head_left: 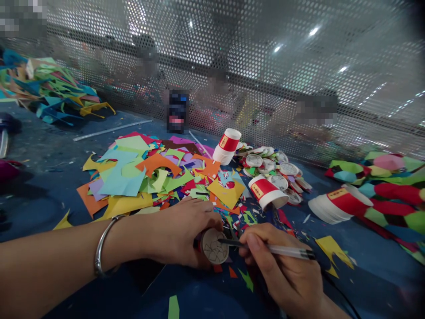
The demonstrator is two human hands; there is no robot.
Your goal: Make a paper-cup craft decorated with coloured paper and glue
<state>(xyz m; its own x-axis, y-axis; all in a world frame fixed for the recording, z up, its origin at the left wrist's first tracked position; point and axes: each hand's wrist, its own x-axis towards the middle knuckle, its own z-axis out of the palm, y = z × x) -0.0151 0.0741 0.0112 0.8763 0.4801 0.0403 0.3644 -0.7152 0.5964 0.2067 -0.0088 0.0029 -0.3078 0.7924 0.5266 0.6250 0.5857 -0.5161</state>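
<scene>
My left hand (186,228), with a silver bangle at the wrist, is closed around what looks like a paper cup (215,247), its pale round base facing me. Dark lines divide that base into irregular cells. Between the thumb and fingers of my right hand (282,261) is a clear-barrelled pen (282,250). The pen's dark tip is at the upper right part of the base, touching or very close to it. My left fingers hide most of the cup's side. Just beyond the hands lies a heap of cut coloured paper (126,170).
Red-and-white paper cups stand or lie at a stack (227,147), a tipped cup (267,192) and another stack (340,204). Line-marked discs (265,166) are piled behind. Paper scraps (49,84) lie far left; coloured patchwork pieces (392,195) lie right. A perforated metal screen (252,57) borders the blue table.
</scene>
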